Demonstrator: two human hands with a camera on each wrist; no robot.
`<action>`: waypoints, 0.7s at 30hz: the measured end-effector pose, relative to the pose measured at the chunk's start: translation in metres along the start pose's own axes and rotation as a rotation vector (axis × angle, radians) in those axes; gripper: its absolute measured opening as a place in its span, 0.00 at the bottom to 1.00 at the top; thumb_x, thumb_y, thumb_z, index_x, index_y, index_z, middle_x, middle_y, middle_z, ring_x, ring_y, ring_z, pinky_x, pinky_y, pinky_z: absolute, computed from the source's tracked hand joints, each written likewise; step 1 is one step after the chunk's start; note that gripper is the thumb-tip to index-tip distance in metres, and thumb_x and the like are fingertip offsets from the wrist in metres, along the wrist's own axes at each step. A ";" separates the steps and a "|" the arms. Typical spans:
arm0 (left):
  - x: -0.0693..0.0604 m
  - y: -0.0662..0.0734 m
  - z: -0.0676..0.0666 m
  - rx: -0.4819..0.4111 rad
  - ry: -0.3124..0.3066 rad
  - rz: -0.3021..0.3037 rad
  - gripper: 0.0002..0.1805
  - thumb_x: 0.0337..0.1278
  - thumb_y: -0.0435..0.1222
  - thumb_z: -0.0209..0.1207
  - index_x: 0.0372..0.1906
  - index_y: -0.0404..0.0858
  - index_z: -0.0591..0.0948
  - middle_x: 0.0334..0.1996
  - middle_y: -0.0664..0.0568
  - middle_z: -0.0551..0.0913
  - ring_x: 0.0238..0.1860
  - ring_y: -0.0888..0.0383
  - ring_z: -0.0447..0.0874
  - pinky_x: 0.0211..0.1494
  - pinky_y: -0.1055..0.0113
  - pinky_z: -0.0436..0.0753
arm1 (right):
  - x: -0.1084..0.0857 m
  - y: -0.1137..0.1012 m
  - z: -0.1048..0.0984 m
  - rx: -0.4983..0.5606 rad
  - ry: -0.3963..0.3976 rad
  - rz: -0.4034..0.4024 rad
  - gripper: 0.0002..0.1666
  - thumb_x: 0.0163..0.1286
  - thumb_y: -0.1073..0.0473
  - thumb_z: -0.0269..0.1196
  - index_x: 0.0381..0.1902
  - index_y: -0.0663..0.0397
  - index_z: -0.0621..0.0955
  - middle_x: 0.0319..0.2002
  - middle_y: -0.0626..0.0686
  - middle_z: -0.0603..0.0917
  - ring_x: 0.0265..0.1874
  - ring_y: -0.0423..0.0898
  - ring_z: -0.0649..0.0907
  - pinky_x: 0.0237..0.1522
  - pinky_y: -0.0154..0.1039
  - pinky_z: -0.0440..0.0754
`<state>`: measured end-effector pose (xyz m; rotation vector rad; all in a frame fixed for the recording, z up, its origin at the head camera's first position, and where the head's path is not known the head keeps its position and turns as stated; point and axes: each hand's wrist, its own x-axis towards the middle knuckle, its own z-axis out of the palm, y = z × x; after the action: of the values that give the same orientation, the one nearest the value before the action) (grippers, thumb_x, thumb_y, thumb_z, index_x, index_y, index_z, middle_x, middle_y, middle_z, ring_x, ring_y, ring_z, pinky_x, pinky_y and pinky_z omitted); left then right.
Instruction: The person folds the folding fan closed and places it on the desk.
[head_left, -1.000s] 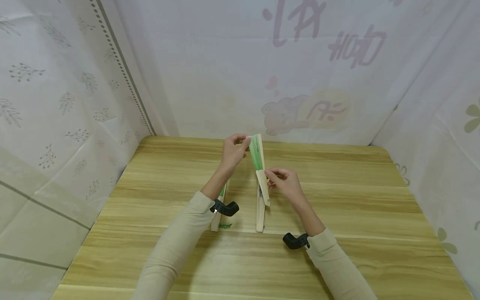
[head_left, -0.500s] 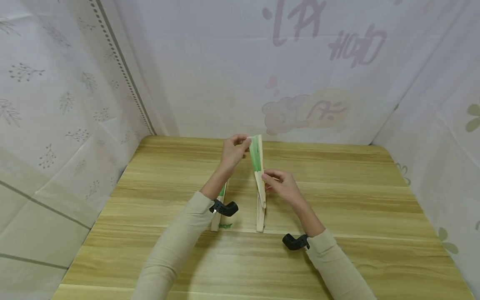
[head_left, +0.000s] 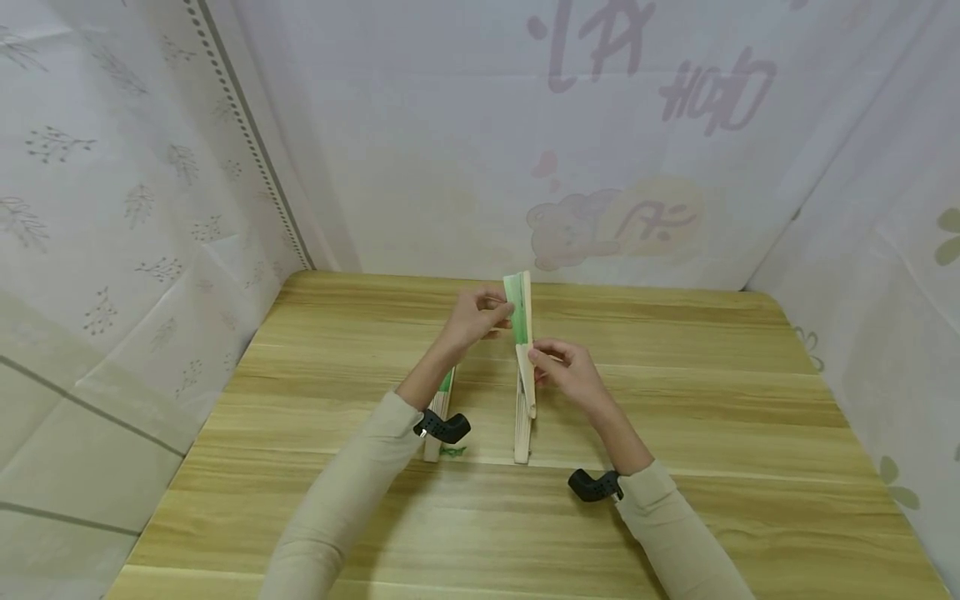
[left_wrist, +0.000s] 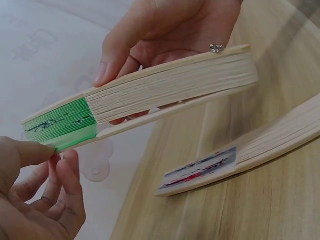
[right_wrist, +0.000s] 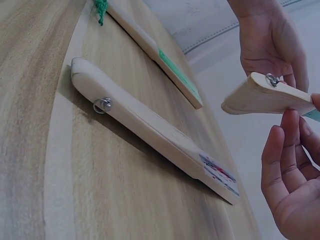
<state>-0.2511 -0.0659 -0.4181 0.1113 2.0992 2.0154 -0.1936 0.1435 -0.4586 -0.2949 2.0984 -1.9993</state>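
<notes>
A nearly folded green folding fan (head_left: 517, 308) is held raised above the table, its pale wooden ribs toward me. My left hand (head_left: 474, 317) pinches the edge of its green leaf; the left wrist view shows thumb and finger on that edge, with a small gap beside the outer rib. My right hand (head_left: 572, 371) grips the ribs from the right, thumb on the outer stick. A metal ring (left_wrist: 216, 48) sits at the fan's pivot end. Below lies a second folded fan (right_wrist: 145, 130) with a grey and red printed leaf.
A third folded fan (right_wrist: 150, 47), green with a green tassel (head_left: 452, 452), lies to the left, partly hidden by my left forearm. All of this is over a wood-grain table (head_left: 675, 517). Printed cloth (head_left: 420, 150) hangs behind and at both sides.
My left hand has moved down from the leaf's top corner to its side edge. The green leaf is narrower, and the fan has shifted slightly. My right hand keeps its grip.
</notes>
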 end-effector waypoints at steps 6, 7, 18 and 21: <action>-0.006 -0.004 0.003 0.025 -0.083 -0.023 0.10 0.71 0.31 0.61 0.51 0.30 0.78 0.46 0.39 0.82 0.50 0.31 0.82 0.51 0.45 0.83 | -0.003 0.000 -0.003 -0.002 -0.011 -0.026 0.20 0.77 0.58 0.63 0.56 0.70 0.81 0.48 0.61 0.81 0.34 0.51 0.83 0.40 0.48 0.86; -0.006 -0.005 0.004 0.033 -0.095 -0.022 0.10 0.71 0.32 0.61 0.51 0.31 0.78 0.46 0.39 0.82 0.49 0.33 0.83 0.52 0.43 0.82 | -0.003 0.000 -0.004 -0.002 -0.012 -0.030 0.20 0.77 0.58 0.63 0.56 0.70 0.81 0.48 0.61 0.81 0.34 0.51 0.83 0.40 0.47 0.86; -0.009 -0.013 0.012 0.044 -0.138 -0.017 0.09 0.72 0.32 0.60 0.50 0.31 0.79 0.43 0.41 0.82 0.46 0.37 0.85 0.46 0.52 0.86 | -0.002 0.000 -0.007 -0.002 -0.016 -0.035 0.18 0.77 0.58 0.62 0.54 0.69 0.81 0.46 0.61 0.81 0.34 0.52 0.82 0.42 0.53 0.86; -0.013 -0.014 0.013 0.039 -0.164 -0.029 0.10 0.74 0.33 0.59 0.51 0.31 0.78 0.44 0.41 0.82 0.49 0.34 0.84 0.51 0.44 0.83 | -0.002 -0.001 -0.007 -0.006 -0.009 -0.029 0.18 0.77 0.57 0.62 0.55 0.68 0.81 0.45 0.61 0.82 0.35 0.52 0.82 0.43 0.55 0.85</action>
<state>-0.2347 -0.0567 -0.4306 0.2427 2.0273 1.8812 -0.1933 0.1508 -0.4574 -0.3370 2.1061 -2.0045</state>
